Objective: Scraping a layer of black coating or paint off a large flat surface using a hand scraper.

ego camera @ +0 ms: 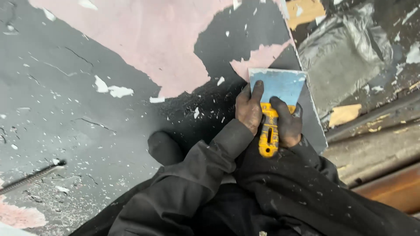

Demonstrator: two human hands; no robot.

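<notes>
Head view, looking down: nearest the camera, dark sleeves [205, 175] fill the lower middle, cut off by the bottom edge, so the arms' upper parts are out of sight; beyond them the left hand [249, 109] and right hand [286, 124], both blackened with grime, are clenched together around the yellow handle [268, 135] of a scraper; the left forefinger lies stretched onto the blade, the right fingers wrap the grip, and the palms hide most of the handle's upper part; the blue blade [280, 85] rests flat on a dark painted panel [87, 122], near its right edge, just beside a bared pink patch [148, 39]; white paint flakes [113, 91] lie scattered across the panel; a dark rounded shape [164, 146] beside the left sleeve is hard to identify; a ribbed metal rod [30, 178] enters at the left edge, cut off; farther right, crumpled grey plastic sheeting [341, 57] and pipes [376, 153] lie off the panel, blurred.
</notes>
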